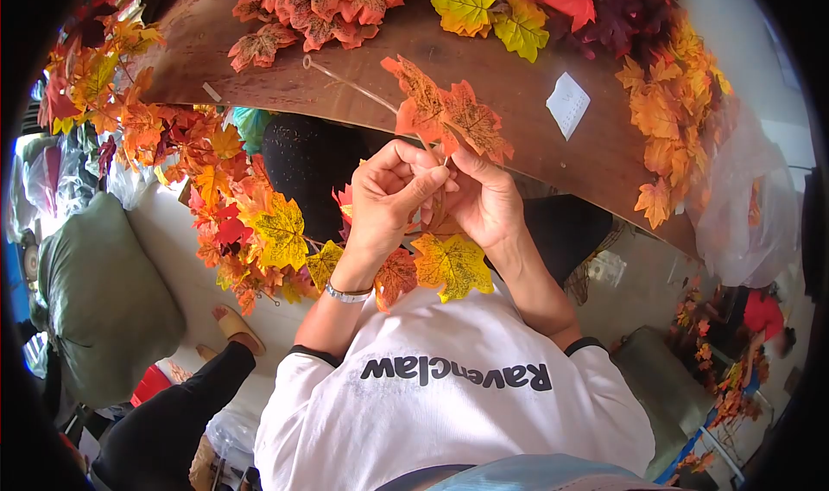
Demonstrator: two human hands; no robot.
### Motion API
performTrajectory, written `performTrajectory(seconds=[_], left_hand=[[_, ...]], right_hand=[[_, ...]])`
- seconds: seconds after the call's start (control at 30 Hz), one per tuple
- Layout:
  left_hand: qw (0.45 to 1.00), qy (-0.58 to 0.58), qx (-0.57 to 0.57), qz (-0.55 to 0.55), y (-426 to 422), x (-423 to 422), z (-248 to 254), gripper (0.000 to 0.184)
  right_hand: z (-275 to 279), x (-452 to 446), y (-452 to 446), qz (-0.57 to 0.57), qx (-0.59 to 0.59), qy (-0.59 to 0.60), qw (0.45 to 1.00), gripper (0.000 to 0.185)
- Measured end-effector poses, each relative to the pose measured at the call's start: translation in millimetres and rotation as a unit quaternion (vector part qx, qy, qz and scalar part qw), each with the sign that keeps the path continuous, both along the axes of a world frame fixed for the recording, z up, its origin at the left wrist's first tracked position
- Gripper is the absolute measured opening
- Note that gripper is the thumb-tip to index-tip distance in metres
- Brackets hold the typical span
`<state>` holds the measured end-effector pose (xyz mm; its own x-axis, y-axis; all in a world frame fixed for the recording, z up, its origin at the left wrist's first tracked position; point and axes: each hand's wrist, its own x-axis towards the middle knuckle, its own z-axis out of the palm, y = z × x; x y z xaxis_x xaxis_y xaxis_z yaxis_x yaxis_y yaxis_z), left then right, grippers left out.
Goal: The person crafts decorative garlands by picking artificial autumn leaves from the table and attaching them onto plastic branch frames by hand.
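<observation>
Just past the table's front edge, my left hand (393,193) and my right hand (485,199) meet, with fingers closed around the stem of an orange leaf spray (449,111). The spray's dark-speckled leaves stand up above my fingertips. A thin wire with a looped end (341,78) runs from the tabletop toward my left hand. Below my hands hangs a leaf garland (281,232) with yellow leaves (452,266) and an orange leaf (395,277); it stretches to the left. The exact grip between my fingertips is partly hidden.
On the brown table (509,76) lie red-orange leaves (319,7), yellow leaves (522,26), an orange leaf bunch (665,128) and a white paper (567,105). A green sack (104,301) stands left, near another person's leg (173,413). Clear plastic (747,206) hangs right.
</observation>
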<state>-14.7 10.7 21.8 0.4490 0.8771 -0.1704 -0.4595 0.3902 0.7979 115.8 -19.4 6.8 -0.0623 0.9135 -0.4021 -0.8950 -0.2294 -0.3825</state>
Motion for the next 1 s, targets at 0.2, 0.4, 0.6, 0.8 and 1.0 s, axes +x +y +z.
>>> performTrajectory(seconds=[0.2,0.4,0.6,0.8,1.0], left_hand=[[0.999,0.006,-0.015,0.028,-3.4,3.3,2.7,0.007],[0.998,-0.023,0.006,0.050,-6.3,7.1,-3.2,0.011],[0.999,-0.031,0.002,0.044,-6.1,8.9,-2.2,0.010],[0.998,-0.044,-0.004,0.035,-1.0,8.9,-7.2,0.009],[0.999,-0.026,0.005,0.037,1.1,6.9,-5.9,0.009]], right_hand=[[5.9,1.1,-1.4,0.004,-0.012,-0.010,1.000,0.017],[3.7,0.4,-3.1,-0.005,0.004,-0.003,1.000,0.017],[-3.4,5.3,-4.2,0.014,0.003,0.011,1.000,0.017],[-9.1,4.2,-5.3,0.016,0.012,0.005,1.000,0.017],[-5.9,-1.7,-2.6,0.001,0.016,-0.011,1.000,0.014]])
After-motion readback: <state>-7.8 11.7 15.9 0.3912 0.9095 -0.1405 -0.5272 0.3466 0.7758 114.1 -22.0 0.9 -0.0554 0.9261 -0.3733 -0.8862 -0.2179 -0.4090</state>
